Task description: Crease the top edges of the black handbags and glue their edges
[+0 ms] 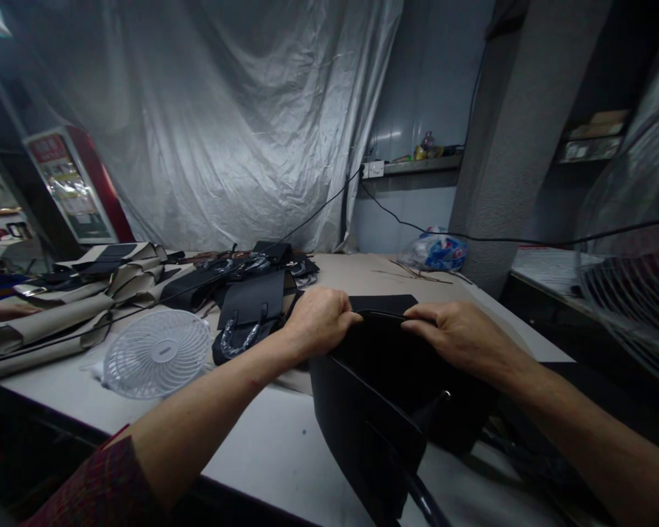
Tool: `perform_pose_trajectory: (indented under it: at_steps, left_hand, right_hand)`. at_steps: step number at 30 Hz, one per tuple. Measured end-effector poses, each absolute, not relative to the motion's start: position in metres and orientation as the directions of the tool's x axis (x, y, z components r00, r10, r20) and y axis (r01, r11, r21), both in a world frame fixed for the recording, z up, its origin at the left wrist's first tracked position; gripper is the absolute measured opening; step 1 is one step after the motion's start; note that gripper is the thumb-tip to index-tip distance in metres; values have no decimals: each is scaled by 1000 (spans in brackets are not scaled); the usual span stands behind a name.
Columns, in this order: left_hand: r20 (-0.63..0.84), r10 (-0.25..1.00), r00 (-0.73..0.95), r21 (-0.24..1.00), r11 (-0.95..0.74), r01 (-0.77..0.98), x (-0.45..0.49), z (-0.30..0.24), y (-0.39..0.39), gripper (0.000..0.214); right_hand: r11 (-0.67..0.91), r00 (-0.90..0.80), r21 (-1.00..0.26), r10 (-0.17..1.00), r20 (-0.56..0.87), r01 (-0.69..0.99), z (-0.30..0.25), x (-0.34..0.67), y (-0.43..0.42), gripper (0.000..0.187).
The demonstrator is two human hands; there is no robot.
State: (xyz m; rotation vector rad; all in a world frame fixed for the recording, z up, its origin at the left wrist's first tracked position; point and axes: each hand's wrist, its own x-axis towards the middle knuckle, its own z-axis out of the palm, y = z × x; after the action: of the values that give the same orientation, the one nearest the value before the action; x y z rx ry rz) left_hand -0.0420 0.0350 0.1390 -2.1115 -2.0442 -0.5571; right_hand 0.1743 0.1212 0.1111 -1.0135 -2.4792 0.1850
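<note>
A black handbag [362,417] stands on the white table in front of me, its mouth facing up towards me and its inside dark. My left hand [324,318] pinches the far rim at its left part, thumb pointing right. Opposite it, my right hand [455,333] grips the same rim farther right, thumb and fingers closed over the edge. A dark handle hangs from the bag's near side at the bottom. Inside the opening a small shiny metal stud [445,395] shows. Beyond my left wrist lies another black bag [252,296] with plastic-wrapped handles.
A white fan [162,351] sits on the table [263,446] at left. Behind it are stacked beige and black bag pieces [88,307]. A plastic bag [436,250] rests at the back right. A large fan guard [631,293] stands at far right. Black cables cross the table.
</note>
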Motion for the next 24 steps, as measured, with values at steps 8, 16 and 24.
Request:
perform_pose_trajectory:
  at_steps: [8, 16, 24]
  left_hand:
    - [375, 927, -2, 174, -68, 982, -42, 138, 35, 26]
    - [416, 892, 175, 154, -259, 954, -48, 136, 36, 14]
    - [441, 849, 292, 17, -333, 943, -42, 139, 45, 19]
  right_hand:
    - [768, -666, -207, 632, 396, 606, 108, 175, 124, 22]
    - [764, -672, -269, 644, 364, 587, 107, 175, 126, 19]
    - [784, -665, -269, 618, 420, 559, 108, 175, 120, 19]
